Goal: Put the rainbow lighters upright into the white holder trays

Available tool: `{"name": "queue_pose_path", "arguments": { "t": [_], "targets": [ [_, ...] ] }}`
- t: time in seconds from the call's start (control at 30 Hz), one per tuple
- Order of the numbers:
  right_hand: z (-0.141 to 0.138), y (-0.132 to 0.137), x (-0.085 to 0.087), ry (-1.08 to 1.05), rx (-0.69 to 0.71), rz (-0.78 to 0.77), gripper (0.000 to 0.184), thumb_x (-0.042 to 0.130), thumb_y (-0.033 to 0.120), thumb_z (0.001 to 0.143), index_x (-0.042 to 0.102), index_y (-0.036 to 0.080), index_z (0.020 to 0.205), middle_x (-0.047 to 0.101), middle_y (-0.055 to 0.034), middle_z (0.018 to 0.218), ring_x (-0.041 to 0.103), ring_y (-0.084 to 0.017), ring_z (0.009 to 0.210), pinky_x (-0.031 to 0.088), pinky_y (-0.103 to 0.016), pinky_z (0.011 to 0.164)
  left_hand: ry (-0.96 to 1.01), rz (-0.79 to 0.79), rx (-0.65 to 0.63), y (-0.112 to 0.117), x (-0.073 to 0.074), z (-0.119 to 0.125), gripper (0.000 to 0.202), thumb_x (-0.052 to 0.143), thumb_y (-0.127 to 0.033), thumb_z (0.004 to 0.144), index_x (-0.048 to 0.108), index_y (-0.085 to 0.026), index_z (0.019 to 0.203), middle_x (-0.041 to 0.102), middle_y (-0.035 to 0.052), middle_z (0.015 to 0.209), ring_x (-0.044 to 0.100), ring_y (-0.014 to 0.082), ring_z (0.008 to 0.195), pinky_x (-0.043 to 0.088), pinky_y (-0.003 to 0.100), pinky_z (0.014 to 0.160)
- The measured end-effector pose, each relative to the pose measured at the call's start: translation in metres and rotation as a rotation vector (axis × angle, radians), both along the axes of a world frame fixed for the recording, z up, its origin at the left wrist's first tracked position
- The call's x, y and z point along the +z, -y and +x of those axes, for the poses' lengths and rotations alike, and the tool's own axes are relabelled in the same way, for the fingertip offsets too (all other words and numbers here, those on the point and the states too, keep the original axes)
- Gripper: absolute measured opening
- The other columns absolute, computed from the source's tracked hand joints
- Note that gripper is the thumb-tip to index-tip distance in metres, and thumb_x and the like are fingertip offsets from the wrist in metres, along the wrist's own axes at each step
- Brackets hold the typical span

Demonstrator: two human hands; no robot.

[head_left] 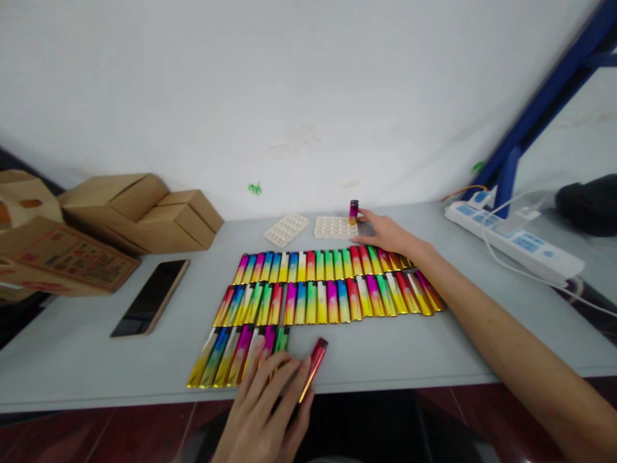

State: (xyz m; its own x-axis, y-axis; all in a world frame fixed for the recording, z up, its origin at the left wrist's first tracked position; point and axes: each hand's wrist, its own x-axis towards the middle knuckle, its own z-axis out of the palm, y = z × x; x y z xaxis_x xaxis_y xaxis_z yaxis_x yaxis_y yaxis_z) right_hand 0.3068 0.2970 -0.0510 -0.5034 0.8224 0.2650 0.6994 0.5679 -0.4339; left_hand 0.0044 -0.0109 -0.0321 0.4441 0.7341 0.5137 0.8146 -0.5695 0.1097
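Several rainbow-coloured lighters point(328, 283) lie side by side in three rows on the grey table point(72, 347). My left hand point(270, 411) rests at the front edge with fingers stretched over the end of the short front row point(236, 350), beside a red lighter point(313, 368) lying askew. My right hand point(385, 233) reaches to the back, its fingers at an upright magenta lighter point(353, 211) standing on a white moulded tray point(333, 227). A second white tray point(286, 228) lies to its left.
A dark phone point(152, 297) lies on the left of the table. Brown cardboard boxes point(139, 212) and a printed box point(62, 257) stand at the back left. A white power strip point(515, 241) with cables runs along the right, by a blue metal frame point(544, 96).
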Motion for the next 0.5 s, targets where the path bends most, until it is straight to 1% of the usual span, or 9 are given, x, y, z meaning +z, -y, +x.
{"name": "queue_pose_path", "arguments": {
  "t": [0.07, 0.13, 0.2, 0.23, 0.3, 0.37, 0.4, 0.43, 0.5],
  "targets": [
    [0.0, 0.0, 0.0, -0.008, 0.005, 0.002, 0.08, 0.071, 0.046, 0.088, 0.037, 0.014, 0.153, 0.061, -0.0189, 0.142, 0.061, -0.039, 0.129, 0.048, -0.057, 0.108, -0.004, -0.006, -0.034, -0.002, 0.0, 0.0, 0.035, 0.068, -0.009, 0.089, 0.069, -0.017, 0.123, 0.075, 0.0042, 0.108, 0.066, 0.02, 0.111, 0.035, 0.047, 0.124],
    [0.0, -0.001, -0.001, -0.013, 0.008, 0.004, 0.079, 0.071, 0.046, 0.089, 0.038, 0.015, 0.153, 0.061, -0.0184, 0.142, 0.061, -0.038, 0.128, 0.048, -0.057, 0.108, 0.046, 0.01, -0.065, -0.006, 0.001, -0.001, 0.035, 0.065, -0.006, 0.09, 0.07, -0.017, 0.123, 0.076, 0.0045, 0.106, 0.068, 0.0196, 0.108, 0.041, 0.044, 0.12],
    [0.0, -0.001, -0.001, -0.012, 0.008, 0.005, 0.079, 0.071, 0.047, 0.088, 0.038, 0.015, 0.153, 0.062, -0.0183, 0.142, 0.062, -0.039, 0.127, 0.049, -0.057, 0.107, 0.176, 0.006, -0.05, -0.012, 0.006, -0.001, 0.032, 0.064, -0.008, 0.091, 0.072, -0.019, 0.12, 0.076, 0.0044, 0.105, 0.07, 0.0196, 0.104, 0.049, 0.041, 0.113],
    [0.0, -0.001, -0.001, -0.01, 0.008, 0.006, 0.079, 0.071, 0.046, 0.088, 0.038, 0.015, 0.152, 0.062, -0.0185, 0.142, 0.062, -0.039, 0.127, 0.049, -0.057, 0.107, 0.26, -0.037, -0.019, -0.016, 0.01, 0.0, 0.03, 0.065, -0.01, 0.091, 0.073, -0.022, 0.118, 0.076, 0.0041, 0.104, 0.071, 0.0198, 0.102, 0.053, 0.039, 0.107],
    [0.0, -0.001, -0.001, -0.009, 0.008, 0.012, 0.078, 0.072, 0.046, 0.088, 0.038, 0.015, 0.152, 0.062, -0.019, 0.141, 0.062, -0.038, 0.126, 0.049, -0.056, 0.107, 0.468, -0.221, 0.074, -0.027, 0.023, 0.002, 0.022, 0.065, -0.018, 0.093, 0.076, -0.025, 0.112, 0.077, 0.0033, 0.096, 0.074, 0.0194, 0.091, 0.061, 0.032, 0.09],
    [0.0, -0.001, -0.002, -0.011, 0.014, 0.023, 0.077, 0.071, 0.045, 0.088, 0.039, 0.015, 0.151, 0.063, -0.019, 0.14, 0.063, -0.037, 0.125, 0.05, -0.055, 0.106, 0.726, -0.504, 0.143, -0.039, 0.038, 0.005, 0.018, 0.064, -0.029, 0.095, 0.077, -0.024, 0.107, 0.076, 0.003, 0.081, 0.074, 0.0187, 0.077, 0.062, 0.028, 0.075],
    [-0.001, -0.001, -0.002, -0.015, 0.016, 0.029, 0.076, 0.072, 0.045, 0.088, 0.039, 0.016, 0.151, 0.064, -0.0187, 0.139, 0.064, -0.037, 0.125, 0.05, -0.055, 0.105, 0.877, -0.636, 0.156, -0.046, 0.046, 0.007, 0.019, 0.064, -0.034, 0.095, 0.077, -0.022, 0.105, 0.075, 0.0031, 0.076, 0.073, 0.0184, 0.071, 0.061, 0.027, 0.071],
    [-0.001, -0.001, -0.003, -0.019, 0.018, 0.032, 0.076, 0.071, 0.045, 0.088, 0.039, 0.017, 0.151, 0.065, -0.0185, 0.138, 0.064, -0.036, 0.124, 0.051, -0.055, 0.105, 1.032, -0.748, 0.157, -0.053, 0.054, 0.009, 0.022, 0.065, -0.038, 0.094, 0.076, -0.021, 0.103, 0.075, 0.0036, 0.074, 0.073, 0.0182, 0.069, 0.061, 0.028, 0.071],
    [-0.001, -0.001, -0.003, -0.027, 0.013, 0.028, 0.077, 0.072, 0.045, 0.088, 0.039, 0.017, 0.152, 0.065, -0.0185, 0.137, 0.065, -0.037, 0.124, 0.05, -0.055, 0.105, 1.311, -0.914, 0.138, -0.066, 0.066, 0.011, 0.028, 0.073, -0.043, 0.089, 0.075, -0.018, 0.1, 0.076, 0.0062, 0.084, 0.074, 0.0191, 0.074, 0.062, 0.031, 0.077]
  ]
}}
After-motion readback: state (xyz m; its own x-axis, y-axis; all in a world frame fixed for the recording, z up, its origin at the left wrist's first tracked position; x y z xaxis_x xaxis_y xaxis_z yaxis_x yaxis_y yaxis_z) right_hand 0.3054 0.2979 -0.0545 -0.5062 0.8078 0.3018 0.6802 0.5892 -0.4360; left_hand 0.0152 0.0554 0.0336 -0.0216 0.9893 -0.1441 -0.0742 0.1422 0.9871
